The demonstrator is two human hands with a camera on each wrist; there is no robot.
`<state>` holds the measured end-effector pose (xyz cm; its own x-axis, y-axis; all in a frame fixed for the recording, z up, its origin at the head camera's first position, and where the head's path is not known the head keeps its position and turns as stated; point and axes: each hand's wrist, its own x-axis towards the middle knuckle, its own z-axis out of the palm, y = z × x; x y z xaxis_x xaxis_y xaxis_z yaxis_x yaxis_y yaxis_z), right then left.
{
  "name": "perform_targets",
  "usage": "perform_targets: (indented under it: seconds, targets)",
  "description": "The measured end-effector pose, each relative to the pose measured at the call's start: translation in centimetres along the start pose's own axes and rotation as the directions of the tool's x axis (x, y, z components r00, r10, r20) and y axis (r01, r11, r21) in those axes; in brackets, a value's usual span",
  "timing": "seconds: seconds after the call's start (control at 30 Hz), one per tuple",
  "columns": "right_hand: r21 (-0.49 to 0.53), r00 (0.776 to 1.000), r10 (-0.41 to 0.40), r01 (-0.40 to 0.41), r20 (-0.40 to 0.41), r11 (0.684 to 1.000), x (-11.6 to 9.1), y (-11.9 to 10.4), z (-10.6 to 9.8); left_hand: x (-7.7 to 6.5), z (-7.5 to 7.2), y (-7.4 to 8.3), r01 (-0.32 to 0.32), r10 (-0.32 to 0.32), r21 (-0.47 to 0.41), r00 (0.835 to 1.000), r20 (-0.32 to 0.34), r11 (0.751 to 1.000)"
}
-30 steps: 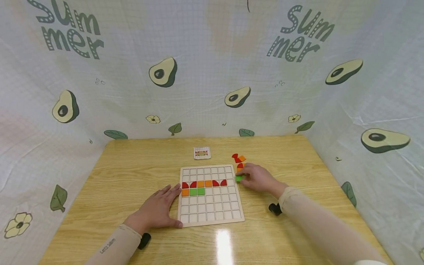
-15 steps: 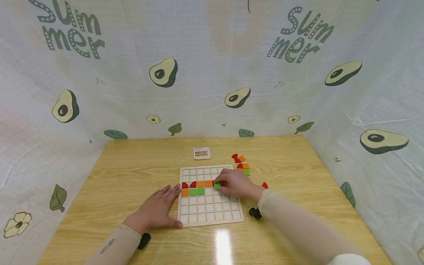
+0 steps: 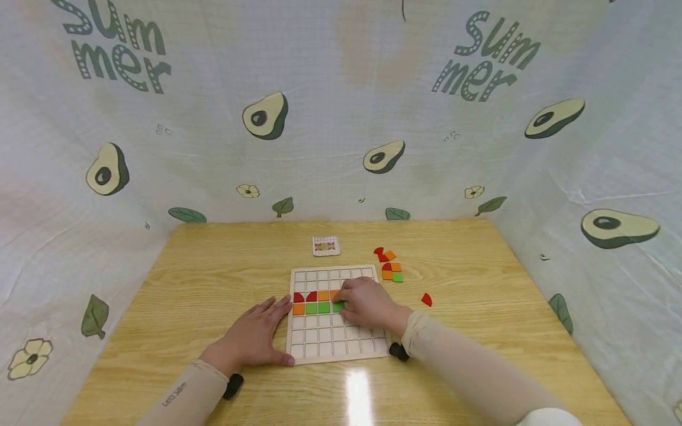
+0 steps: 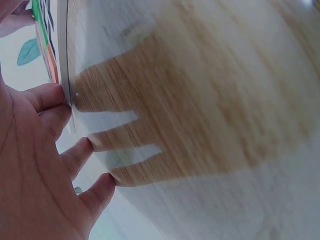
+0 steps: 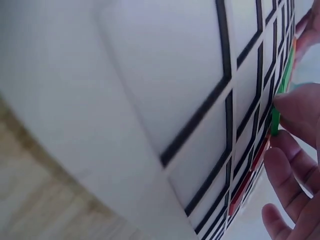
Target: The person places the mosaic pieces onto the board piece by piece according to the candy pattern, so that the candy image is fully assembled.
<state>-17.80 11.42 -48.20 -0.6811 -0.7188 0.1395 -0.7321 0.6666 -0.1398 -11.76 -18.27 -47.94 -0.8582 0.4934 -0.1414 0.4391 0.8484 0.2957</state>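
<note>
A pale grid board [image 3: 318, 336] lies on the table. Its upper coloured row has red quarter-circle tiles [image 3: 298, 297] and orange tiles [image 3: 323, 295]; the row below begins with an orange tile and two green tiles [image 3: 311, 308]. My right hand [image 3: 369, 303] pinches another green tile [image 3: 338, 306] between thumb and fingers, right at the cell beside those two, as the right wrist view also shows. The right end of the red row is hidden under this hand. My left hand [image 3: 253, 332] lies with fingers spread, its fingertips and thumb at the board's left edge.
A small pattern card [image 3: 325, 246] lies behind the board. Right of the board are loose tiles: red pieces [image 3: 379, 251], orange ones [image 3: 396, 267], a green one [image 3: 398, 277]. A lone red quarter-circle [image 3: 427, 299] sits farther right. A printed cloth [image 3: 319, 177] hangs behind the table.
My right hand has carried the green tile from the loose pieces leftward over the board to the second coloured row. The left hand has stayed at the board's edge.
</note>
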Motion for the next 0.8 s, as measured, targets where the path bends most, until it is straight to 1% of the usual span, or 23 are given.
perform_targets:
  seconds: [0.13, 0.4, 0.6, 0.8]
  targets:
    - [-0.021, 1.0, 0.004, -0.004, -0.001, 1.0, 0.03, -0.11, 0.18, 0.0, -0.06, 0.01, -0.003, 0.003, 0.002, 1.0, -0.002, 1.0]
    - [0.02, 0.999, 0.004, -0.003, -0.038, 1.0, 0.03, -0.16, 0.29, 0.01, 0.04, -0.04, -0.004, 0.004, 0.004, 1.0, -0.004, 1.0]
    - [0.039, 1.0, 0.022, -0.021, -0.023, 0.999, 0.03, -0.27, 0.31, 0.01, 0.03, -0.07, -0.004, 0.004, 0.011, 1.0, 0.001, 1.0]
    - [0.077, 0.999, 0.043, -0.042, -0.012, 0.996, -0.3, 0.05, -0.31, 0.02, -0.01, -0.02, -0.003, 0.003, 0.002, 1.0, 0.003, 1.0]
